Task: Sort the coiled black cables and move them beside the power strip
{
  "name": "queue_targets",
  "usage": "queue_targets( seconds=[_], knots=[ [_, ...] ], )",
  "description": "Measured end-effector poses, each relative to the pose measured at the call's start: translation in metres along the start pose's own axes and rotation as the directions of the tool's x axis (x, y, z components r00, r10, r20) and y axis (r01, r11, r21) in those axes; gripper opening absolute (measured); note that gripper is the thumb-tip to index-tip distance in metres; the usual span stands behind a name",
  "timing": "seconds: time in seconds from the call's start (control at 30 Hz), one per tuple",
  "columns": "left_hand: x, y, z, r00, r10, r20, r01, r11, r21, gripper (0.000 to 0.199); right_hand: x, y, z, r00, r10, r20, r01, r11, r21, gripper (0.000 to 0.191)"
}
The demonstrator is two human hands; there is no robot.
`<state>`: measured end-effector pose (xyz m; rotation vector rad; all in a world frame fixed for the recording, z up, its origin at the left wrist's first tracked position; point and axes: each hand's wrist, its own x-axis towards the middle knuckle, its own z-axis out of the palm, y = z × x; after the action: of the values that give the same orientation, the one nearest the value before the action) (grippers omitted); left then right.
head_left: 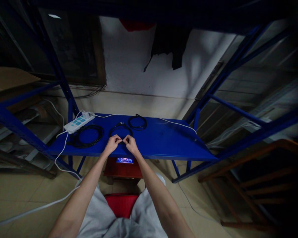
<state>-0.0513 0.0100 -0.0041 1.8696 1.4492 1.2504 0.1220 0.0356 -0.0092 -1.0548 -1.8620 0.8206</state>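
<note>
Both hands meet over the front of the blue shelf, at the near side of a coiled black cable [110, 132]. My left hand [112, 144] is closed in a pinch at the coil's near left. Opposite it, my right hand [131, 144] pinches at the near right, fingertips almost touching the left ones. A small dark bit shows between the fingertips, too small to tell whether it is cable or a tie. The coil's far side carries small light-coloured ends. A larger black cable coil [102, 133] lies to the left, and a smaller black coil [145, 124] lies behind to the right.
A white power strip [72, 126] with a plug sits on the left of the blue shelf [173, 140], its white cord hanging over the front. Blue frame posts flank both sides. Below, a lit screen [124, 160] rests on a reddish stool [114, 170]. A wooden chair [263, 185] stands right.
</note>
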Motion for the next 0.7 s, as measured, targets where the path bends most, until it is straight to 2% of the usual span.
queue_targets(
  seconds=[0.23, 0.5, 0.7],
  knots=[
    [0.003, -0.002, 0.003, 1.0, -0.016, 0.007, 0.016, 1.0, 0.013, 0.01, 0.001, -0.003, -0.003, 0.999, -0.048, 0.002, 0.048, 0.999, -0.009, 0.01],
    [-0.003, 0.008, 0.001, 0.996, 0.066, 0.058, -0.067, 0.997, 0.022, 0.016, 0.003, -0.002, -0.001, 0.996, -0.085, -0.029, 0.082, 0.992, -0.099, 0.007],
    [-0.007, 0.014, 0.002, 0.991, 0.107, 0.074, -0.111, 0.992, 0.058, 0.008, 0.004, -0.002, -0.001, 0.997, -0.065, -0.041, 0.061, 0.994, -0.093, 0.007]
  ],
)
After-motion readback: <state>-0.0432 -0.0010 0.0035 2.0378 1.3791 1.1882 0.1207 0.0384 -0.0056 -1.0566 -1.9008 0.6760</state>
